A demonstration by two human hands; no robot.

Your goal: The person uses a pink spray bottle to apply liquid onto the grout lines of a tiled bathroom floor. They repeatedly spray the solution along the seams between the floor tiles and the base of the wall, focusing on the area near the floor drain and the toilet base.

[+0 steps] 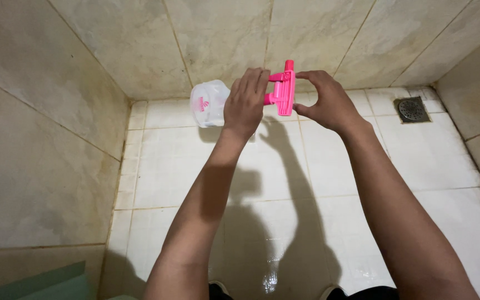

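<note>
wet white tiled floor (318, 183) below, open and bare between beige tiled walls (34, 166) closing in on left, right and far side. square metal drain (412, 109) in far right corner. held sideways above floor: clear spray bottle (209, 103). left hand (245, 103) curled around bottle neck. right hand (329, 103), fingers and thumb pinching pink trigger head (283, 91) from right.

Both bare forearms stretched forward, left hand (245, 103) fingers curled closed, right hand (326, 103) fingers pinching
</note>
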